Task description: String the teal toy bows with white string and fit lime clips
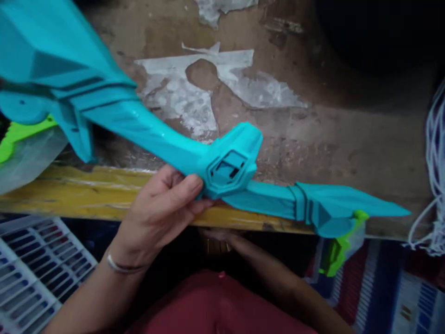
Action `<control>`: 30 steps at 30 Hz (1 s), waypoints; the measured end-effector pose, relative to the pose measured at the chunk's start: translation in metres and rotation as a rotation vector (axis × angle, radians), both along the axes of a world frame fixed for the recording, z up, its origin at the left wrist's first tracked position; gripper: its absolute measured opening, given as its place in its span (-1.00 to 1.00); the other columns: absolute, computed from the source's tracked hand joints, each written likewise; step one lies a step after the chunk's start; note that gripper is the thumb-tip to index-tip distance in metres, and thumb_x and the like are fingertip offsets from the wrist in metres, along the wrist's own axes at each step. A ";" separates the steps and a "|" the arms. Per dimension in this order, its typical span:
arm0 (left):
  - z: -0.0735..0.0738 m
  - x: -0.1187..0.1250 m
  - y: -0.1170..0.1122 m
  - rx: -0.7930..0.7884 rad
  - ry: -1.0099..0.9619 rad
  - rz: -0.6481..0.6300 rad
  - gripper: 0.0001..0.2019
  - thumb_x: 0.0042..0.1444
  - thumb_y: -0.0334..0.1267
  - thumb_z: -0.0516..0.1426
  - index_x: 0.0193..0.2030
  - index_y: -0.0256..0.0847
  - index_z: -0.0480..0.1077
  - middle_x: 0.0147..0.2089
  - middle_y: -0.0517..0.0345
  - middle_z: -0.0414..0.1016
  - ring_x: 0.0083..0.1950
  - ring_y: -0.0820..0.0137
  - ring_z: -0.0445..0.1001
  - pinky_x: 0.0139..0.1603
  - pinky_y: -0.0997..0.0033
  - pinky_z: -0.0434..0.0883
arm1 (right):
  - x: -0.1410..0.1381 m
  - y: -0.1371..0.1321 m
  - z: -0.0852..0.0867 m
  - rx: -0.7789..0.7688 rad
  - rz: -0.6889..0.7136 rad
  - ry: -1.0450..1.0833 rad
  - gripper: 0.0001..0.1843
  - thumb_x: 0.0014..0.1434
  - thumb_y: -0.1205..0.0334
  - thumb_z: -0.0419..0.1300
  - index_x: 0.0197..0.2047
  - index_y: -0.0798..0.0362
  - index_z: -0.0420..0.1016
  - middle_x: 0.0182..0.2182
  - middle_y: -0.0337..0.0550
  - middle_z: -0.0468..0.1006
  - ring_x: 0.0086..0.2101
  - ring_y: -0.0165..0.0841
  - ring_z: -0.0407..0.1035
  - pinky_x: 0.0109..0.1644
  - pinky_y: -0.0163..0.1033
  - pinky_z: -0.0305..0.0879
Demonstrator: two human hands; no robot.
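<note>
A turquoise plastic toy bow (167, 139) stretches across the view, its larger end at the upper left and its pointed end at the right. My left hand (163, 204) is closed around the grip, thumb in front, just left of the hexagonal recess at the middle. Lime green pieces (335, 255) are fixed near both ends of the bow. Below the table edge, close to my body, my right hand (219, 234) is in deep shadow under the bow. Its fingers are mostly hidden, and whether it holds anything is not visible.
The worn brown table (347, 139) has torn white paper (239, 83) stuck to it and a yellow front edge (86, 190). White cords (436, 171) hang at the right. A white slatted crate (38, 264) stands at the lower left. Clear plastic film (34, 162) lies at the left.
</note>
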State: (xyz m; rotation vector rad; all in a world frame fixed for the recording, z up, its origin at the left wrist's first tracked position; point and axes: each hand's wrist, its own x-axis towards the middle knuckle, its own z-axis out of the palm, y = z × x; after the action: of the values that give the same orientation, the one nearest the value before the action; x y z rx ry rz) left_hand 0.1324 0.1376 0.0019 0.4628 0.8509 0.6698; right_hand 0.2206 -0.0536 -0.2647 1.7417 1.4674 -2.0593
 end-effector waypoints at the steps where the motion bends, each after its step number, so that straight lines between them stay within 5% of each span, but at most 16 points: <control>1: -0.002 0.003 0.004 0.022 -0.019 -0.013 -0.81 0.18 -0.26 0.35 -0.10 -0.18 0.51 -0.08 0.14 0.67 0.11 0.14 0.62 0.10 0.17 0.63 | -0.005 -0.001 -0.002 -0.007 0.020 -0.018 -0.62 0.38 0.06 0.23 0.18 0.04 0.45 0.15 -0.03 0.49 0.04 -0.19 0.47 0.10 0.03 0.49; 7: -0.023 0.012 0.019 0.209 -0.199 -0.065 -0.90 0.31 -0.36 0.21 -0.08 -0.30 0.42 -0.11 0.04 0.66 0.14 0.16 0.60 0.23 -0.11 0.51 | -0.010 0.004 -0.002 0.056 0.156 -0.142 -0.57 0.38 0.03 0.23 0.21 0.07 0.43 0.17 0.00 0.47 0.09 -0.15 0.44 0.16 0.12 0.44; 12: -0.030 0.014 0.026 0.257 -0.328 -0.075 -0.91 0.28 -0.41 0.22 -0.11 -0.37 0.46 -0.13 -0.10 0.67 0.08 0.11 0.62 0.22 -0.24 0.48 | -0.015 0.011 0.024 0.188 0.226 -0.324 -0.57 0.38 0.06 0.24 0.22 0.06 0.42 0.17 0.00 0.47 0.07 -0.16 0.46 0.13 0.09 0.47; 17: -0.024 0.015 0.024 0.163 -0.271 0.008 -0.88 0.25 -0.52 0.19 -0.10 -0.37 0.49 -0.13 -0.06 0.67 -0.08 0.20 0.67 0.13 -0.18 0.57 | -0.034 -0.014 0.073 0.350 0.154 -0.509 -0.58 0.37 0.13 0.24 0.23 0.07 0.42 0.21 0.02 0.46 0.16 -0.11 0.40 0.24 0.18 0.37; 20: -0.021 0.016 0.024 0.206 -0.286 -0.005 -0.88 0.23 -0.58 0.17 -0.13 -0.40 0.47 -0.21 -0.06 0.66 -0.08 0.16 0.67 0.07 -0.15 0.60 | -0.031 -0.047 0.106 0.463 0.088 -0.505 -0.55 0.28 0.31 0.23 0.22 0.14 0.46 0.20 0.20 0.48 0.23 0.01 0.35 0.34 0.13 0.26; 24: -0.021 0.017 0.025 0.239 -0.319 -0.006 -0.86 0.19 -0.60 0.20 -0.14 -0.38 0.46 -0.24 -0.06 0.66 -0.06 0.11 0.67 0.03 -0.10 0.63 | 0.005 -0.100 0.146 0.581 -0.009 -0.468 -0.59 0.23 0.19 0.26 0.15 -0.13 0.52 0.12 -0.09 0.59 0.12 -0.16 0.48 0.26 -0.14 0.37; 26: -0.023 0.018 0.027 0.240 -0.345 -0.012 -0.85 0.18 -0.59 0.22 -0.14 -0.38 0.47 -0.22 -0.08 0.66 -0.05 0.10 0.67 0.03 -0.08 0.63 | 0.028 -0.118 0.167 0.674 -0.168 -0.431 -0.62 0.26 0.13 0.23 0.15 -0.24 0.51 0.12 -0.17 0.59 0.12 -0.20 0.47 0.24 -0.18 0.38; 30: -0.029 0.018 0.029 0.234 -0.395 -0.006 -0.84 0.16 -0.57 0.25 -0.13 -0.37 0.47 -0.19 -0.09 0.67 -0.09 0.14 0.68 0.01 0.00 0.65 | 0.063 -0.123 0.220 0.753 -0.196 -0.461 -0.72 0.28 0.08 0.17 0.04 -0.22 0.56 -0.02 -0.16 0.64 0.01 -0.20 0.53 0.14 -0.16 0.41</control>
State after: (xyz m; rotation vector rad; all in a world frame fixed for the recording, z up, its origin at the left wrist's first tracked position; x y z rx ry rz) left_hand 0.1508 0.1665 -0.0268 0.5203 0.3993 0.8261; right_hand 0.2834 -0.1767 -0.0448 2.4635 2.1014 -1.0528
